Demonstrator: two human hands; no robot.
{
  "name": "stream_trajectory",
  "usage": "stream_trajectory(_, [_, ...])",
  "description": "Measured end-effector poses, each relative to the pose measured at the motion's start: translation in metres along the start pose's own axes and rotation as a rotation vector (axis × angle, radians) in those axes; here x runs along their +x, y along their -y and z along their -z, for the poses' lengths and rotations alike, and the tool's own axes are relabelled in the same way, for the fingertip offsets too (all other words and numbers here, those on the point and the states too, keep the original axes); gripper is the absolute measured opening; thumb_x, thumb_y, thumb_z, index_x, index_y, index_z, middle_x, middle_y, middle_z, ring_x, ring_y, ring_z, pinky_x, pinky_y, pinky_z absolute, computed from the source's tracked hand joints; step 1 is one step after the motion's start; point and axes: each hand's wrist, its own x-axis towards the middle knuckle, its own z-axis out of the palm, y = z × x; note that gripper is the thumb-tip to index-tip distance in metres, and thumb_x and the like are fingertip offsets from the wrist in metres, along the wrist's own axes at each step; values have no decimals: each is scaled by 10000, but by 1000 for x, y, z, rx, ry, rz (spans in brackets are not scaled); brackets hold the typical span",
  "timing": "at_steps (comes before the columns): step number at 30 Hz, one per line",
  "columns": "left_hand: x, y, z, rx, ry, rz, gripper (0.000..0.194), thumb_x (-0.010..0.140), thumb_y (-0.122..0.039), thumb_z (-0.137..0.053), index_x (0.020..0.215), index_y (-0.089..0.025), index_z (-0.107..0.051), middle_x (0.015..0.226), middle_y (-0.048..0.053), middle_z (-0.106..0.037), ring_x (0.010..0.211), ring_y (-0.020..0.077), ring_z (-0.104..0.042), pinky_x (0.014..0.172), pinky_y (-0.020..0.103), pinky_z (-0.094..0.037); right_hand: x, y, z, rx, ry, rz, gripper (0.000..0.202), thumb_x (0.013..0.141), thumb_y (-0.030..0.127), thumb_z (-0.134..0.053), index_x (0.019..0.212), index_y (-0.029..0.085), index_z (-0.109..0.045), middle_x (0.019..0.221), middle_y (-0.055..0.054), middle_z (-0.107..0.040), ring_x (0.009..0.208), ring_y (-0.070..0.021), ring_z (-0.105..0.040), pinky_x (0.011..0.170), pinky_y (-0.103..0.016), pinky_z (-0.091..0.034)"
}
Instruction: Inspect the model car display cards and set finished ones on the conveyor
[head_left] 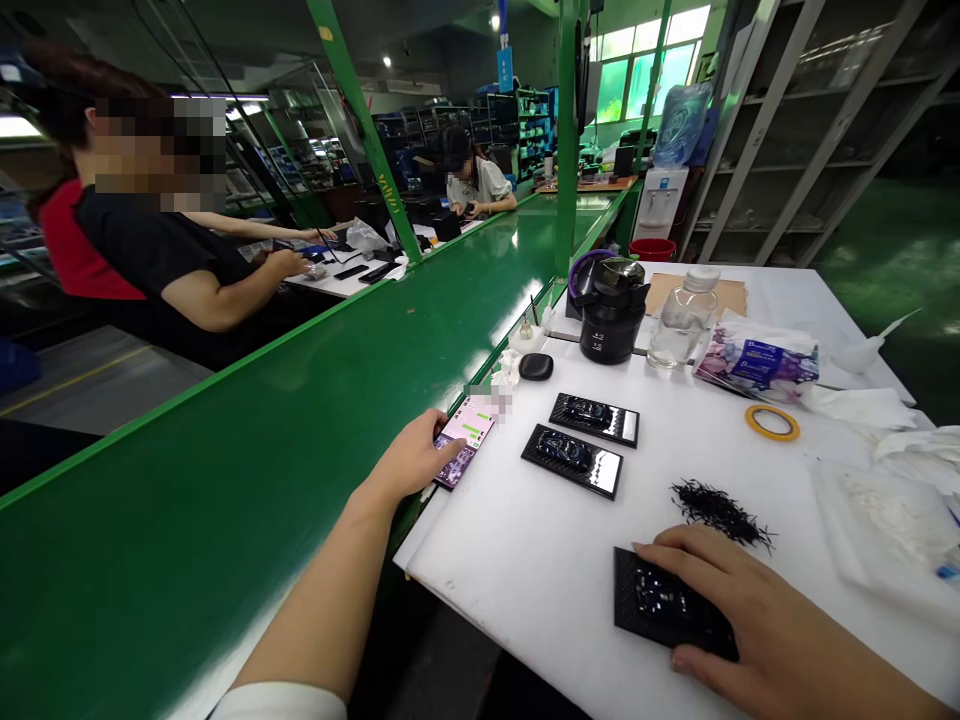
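Work status: three cars on black bases are in view on the table [502, 570]. The far car [589, 412] and the middle car [570, 452] lie parallel, apart from both hands, and appear to be set aside; whether either is finished cannot be told. The near car [656, 592] lies flat under the right hand [742, 590], so work on it is judged incomplete. Loose black strips [716, 508] remain heaped just beyond that hand, apparently unused.

Finger state: the right fingers lie close together over the far side of the near car, with the thumb spread to its near side. The left hand [420, 450] pinches the phone [469, 437], thumb on the screen, fingers curled at its outer side.

Edges and room: the phone is at the table's left edge, beside the green belt [262, 500]. White surface shows between the near car and the middle car, and leftward to the front edge. On the right, the strips, tape [772, 423] and plastic bag [877, 530] limit movement
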Motion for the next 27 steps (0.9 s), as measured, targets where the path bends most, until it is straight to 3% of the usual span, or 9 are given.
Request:
stream_trajectory(6, [0,-1,-6,37,-44,6,531,809,-602,-577,1116,-169,-562,1107,136,-646,1000,340,-605,809,412,-448,-3,-1,0,-15,-3,-6,654,821,317,-652,1461,343,-525,1479,-45,-480,1350,-325,-460,1170,-496,-365])
stream_trajectory(11, [1,10,6,7,4,-73,452,890,-557,-451,1106,-197,-618,1110,102,-668,1039,311,-603,858,402,-452,-1,1,0,-23,-7,-2,654,821,311,-645,1462,348,-523,1473,-38,-487,1341,-313,-474,1167,-483,-376])
stream_trajectory(14, [0,15,13,-6,42,-108,431,851,-472,-497,1157,-201,-633,1168,98,-666,1100,315,-589,922,408,-449,1,1,1,-31,-6,-4,651,814,311,-649,1454,349,-533,1466,-37,-494,1340,-312,-477,1165,-476,-382])
stream_trajectory(18, [-4,18,17,-25,83,-109,561,787,-433,-556,1279,-164,-586,1248,128,-637,1155,334,-571,987,433,-448,1,0,-1,-41,-6,-22,647,814,323,-654,1449,362,-537,1476,-31,-486,1359,-321,-458,1172,-493,-367])
stream_trajectory(27, [-6,14,21,-61,120,-74,609,731,-437,-626,1289,-195,-590,1197,119,-659,1151,349,-569,1002,457,-457,0,-2,-1,-58,-4,3,632,813,328,-659,1438,323,-562,1471,-54,-500,1340,-337,-484,1157,-490,-395])
